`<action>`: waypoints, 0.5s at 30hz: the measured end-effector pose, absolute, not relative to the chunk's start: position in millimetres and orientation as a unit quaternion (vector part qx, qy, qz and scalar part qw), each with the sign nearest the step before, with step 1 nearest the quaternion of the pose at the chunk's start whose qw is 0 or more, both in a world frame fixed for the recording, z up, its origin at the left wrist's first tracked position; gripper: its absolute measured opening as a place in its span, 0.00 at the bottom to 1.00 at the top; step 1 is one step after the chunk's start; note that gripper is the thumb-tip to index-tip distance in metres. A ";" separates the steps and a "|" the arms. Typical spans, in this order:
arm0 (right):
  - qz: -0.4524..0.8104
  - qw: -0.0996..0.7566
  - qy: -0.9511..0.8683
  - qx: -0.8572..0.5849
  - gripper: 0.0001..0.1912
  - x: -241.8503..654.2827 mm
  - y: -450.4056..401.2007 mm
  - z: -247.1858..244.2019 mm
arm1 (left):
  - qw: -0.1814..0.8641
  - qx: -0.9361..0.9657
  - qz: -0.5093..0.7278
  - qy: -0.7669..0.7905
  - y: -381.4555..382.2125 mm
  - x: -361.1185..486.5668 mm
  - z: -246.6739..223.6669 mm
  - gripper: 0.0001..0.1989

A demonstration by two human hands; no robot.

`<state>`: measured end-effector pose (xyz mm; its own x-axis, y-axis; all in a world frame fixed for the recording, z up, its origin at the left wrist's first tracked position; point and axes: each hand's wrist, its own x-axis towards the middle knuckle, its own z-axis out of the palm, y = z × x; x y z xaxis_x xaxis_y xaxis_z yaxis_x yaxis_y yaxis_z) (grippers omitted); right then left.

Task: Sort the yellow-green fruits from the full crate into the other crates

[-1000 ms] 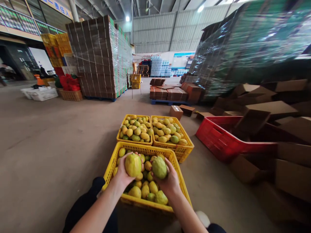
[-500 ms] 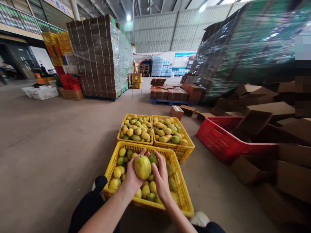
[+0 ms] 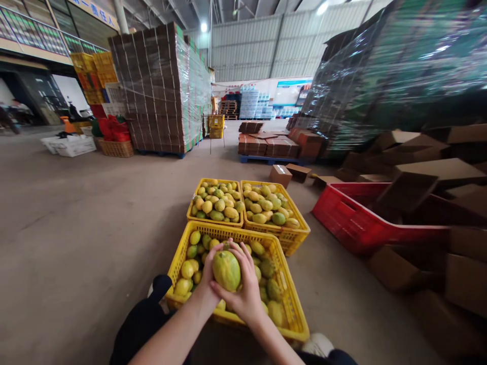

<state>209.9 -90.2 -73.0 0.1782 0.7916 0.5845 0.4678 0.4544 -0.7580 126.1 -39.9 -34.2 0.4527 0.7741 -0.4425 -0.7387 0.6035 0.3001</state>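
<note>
Between my two hands is a yellow-green papaya (image 3: 227, 271), held up over the nearest yellow crate (image 3: 294, 304). My left hand (image 3: 207, 279) cups its left side, and my right hand (image 3: 246, 286) wraps round the right side with the thumb under it. The fingertips come close together behind the fruit and are partly hidden. Below, the crate holds many loose papayas (image 3: 187, 269), some yellow and some green; my hands and forearms cover those in the middle.
Two more yellow crates, a left one (image 3: 189, 203) and a right one (image 3: 300, 235), stand just beyond, full of papayas. To the right is a red crate (image 3: 342, 220) among open cardboard boxes (image 3: 395, 266). Wrapped carton stacks (image 3: 148, 91) rise behind.
My right hand has moved in from beside the papaya and closed round it with my left. The fruit has turned slightly. The whole view has shifted a little.
</note>
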 end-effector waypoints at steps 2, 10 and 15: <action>0.142 0.584 -0.634 -0.487 0.40 207.3 -92.8 -71.1 | 0.831 0.024 0.473 0.290 -39.3 125.9 -30.9 0.10; 0.243 0.603 -0.583 -0.487 0.37 205.2 -98.9 -62.3 | 0.818 0.057 0.466 0.333 -35.4 122.4 -42.5 0.12; 0.358 0.624 -0.516 -0.465 0.35 208.5 -100.7 -49.9 | 0.847 0.021 0.419 0.326 -28.9 119.0 -42.6 0.17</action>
<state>208.5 -100.7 -49.9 0.2109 0.9268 0.3107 0.0336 0.3108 -0.9499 119.0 -28.9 -42.6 0.4360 0.7238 -0.5347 -0.6959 0.6479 0.3096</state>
